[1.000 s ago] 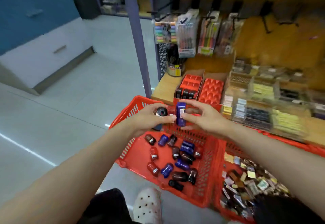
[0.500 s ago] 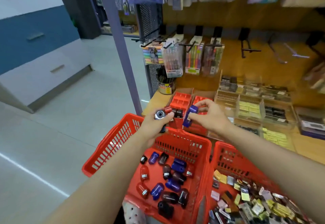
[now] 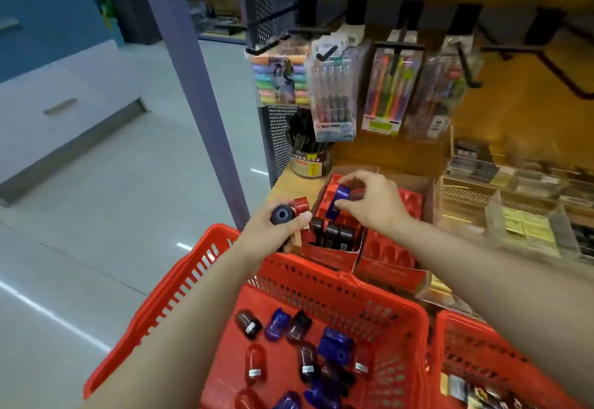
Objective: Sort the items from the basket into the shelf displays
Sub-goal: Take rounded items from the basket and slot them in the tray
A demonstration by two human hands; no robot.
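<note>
Right hand pinches a blue sharpener above the red display tray; left hand grips two more. It should drop upright into an empty slot.

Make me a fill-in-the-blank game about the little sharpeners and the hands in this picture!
1. The right hand holds a sharpener coloured ____ over the red display box.
2. The left hand holds ____ sharpeners, one dark and one red.
3. The loose sharpeners lie in a basket coloured ____.
4. The sharpeners already standing in the display box are ____ in colour.

Missing words: blue; two; red; dark
</note>
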